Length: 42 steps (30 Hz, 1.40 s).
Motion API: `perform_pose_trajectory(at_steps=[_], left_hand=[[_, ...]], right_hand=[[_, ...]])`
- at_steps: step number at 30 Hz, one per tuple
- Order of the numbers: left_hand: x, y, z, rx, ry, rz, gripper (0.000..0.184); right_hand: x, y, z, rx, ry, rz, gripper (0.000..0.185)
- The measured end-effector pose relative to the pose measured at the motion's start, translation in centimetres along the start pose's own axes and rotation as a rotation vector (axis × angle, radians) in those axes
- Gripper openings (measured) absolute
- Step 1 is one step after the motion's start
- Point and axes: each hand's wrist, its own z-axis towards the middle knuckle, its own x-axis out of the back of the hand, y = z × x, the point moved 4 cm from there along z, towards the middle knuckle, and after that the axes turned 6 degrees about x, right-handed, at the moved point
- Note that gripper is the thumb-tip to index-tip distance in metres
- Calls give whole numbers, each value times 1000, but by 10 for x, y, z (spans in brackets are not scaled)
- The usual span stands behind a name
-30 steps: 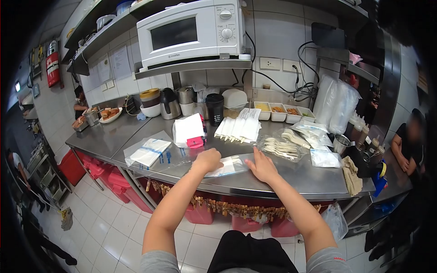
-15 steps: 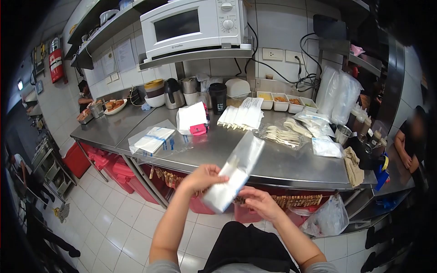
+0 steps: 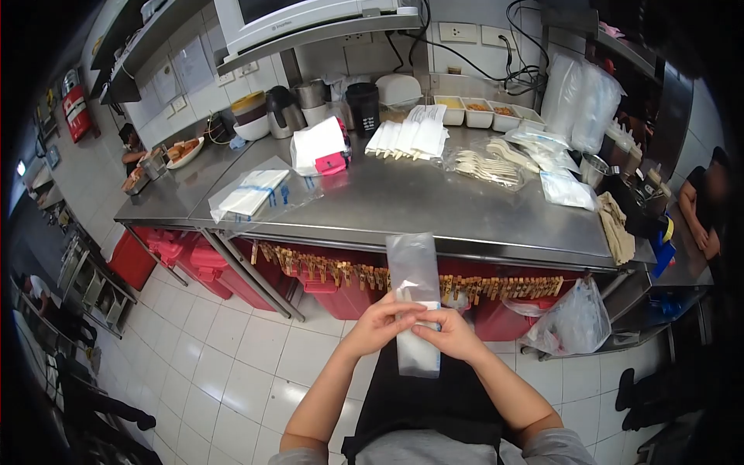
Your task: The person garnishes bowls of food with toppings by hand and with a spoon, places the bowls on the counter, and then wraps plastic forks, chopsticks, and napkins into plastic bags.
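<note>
A long clear plastic sleeve with white contents hangs upright in front of my body, beyond the counter's front edge. My left hand holds it from the left side, fingers closed on its middle. From the right, my right hand grips the same sleeve, and the fingertips of both hands meet over it. On the steel counter lie a flat plastic pack of white sheets, a white packet with a pink patch, a row of white paper-wrapped utensils and a bag of wooden cutlery.
Sauce tubs, a black tumbler and a kettle stand along the wall. Clothespins hang below the counter edge, before red bins. A seated person is at the right.
The sleeve has left the counter, come toward my body and turned upright. My right hand, earlier open beside it, has closed on it next to my left hand. The view has tilted downward.
</note>
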Motion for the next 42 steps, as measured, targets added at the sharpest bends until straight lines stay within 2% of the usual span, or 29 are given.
perform_pose_trajectory(at_steps=[2,3,7,8,9,10,12,14,16,19,22,23,24,26,29,32,35,37,41,42], left_hand=[[5,-12,8,226,-40,-41,25],[6,2,13,105,44,-2,28],[39,27,31,83,56,-63,30],[46,41,33,58,100,-140,31],[57,45,34,76,231,-216,33],[70,43,35,-35,352,-289,35],[68,41,25,-21,406,-244,37],[40,6,11,194,197,-275,39],[13,-32,2,325,123,-316,31],[9,-24,4,320,256,-451,26],[15,-19,2,342,256,-385,24],[14,-17,2,341,260,-389,24],[15,-17,3,340,257,-382,24],[15,-19,2,341,246,-367,24],[12,-22,2,359,242,-336,23],[17,-22,0,352,245,-295,23],[19,-16,-2,365,198,-290,23],[24,-20,-2,291,156,-294,22],[19,0,-1,183,191,-159,20],[19,1,0,156,200,-210,17]], right_hand=[[-1,-1,-3,-72,-3,-47,24],[0,-10,-5,-100,-21,-73,23],[3,-3,-16,-173,-58,-72,23],[4,-1,-18,-186,-60,-50,22],[5,1,-19,-196,-62,-29,22],[5,2,-20,-204,-61,-8,21],[8,0,-16,-180,16,33,21],[8,0,-10,-152,65,32,22],[6,0,-5,-127,79,-5,23],[3,-4,-4,-157,33,-19,20],[16,3,-4,92,85,15,20],[20,-6,-1,108,204,289,24],[29,-20,-1,3,300,352,25],[39,-16,7,-66,320,345,26],[35,-19,18,-224,224,295,23],[39,-3,21,-208,157,192,17],[37,-20,20,-135,196,160,12],[38,-25,21,-74,211,146,8],[41,-34,23,1,179,124,14],[43,-34,23,43,163,80,16]])
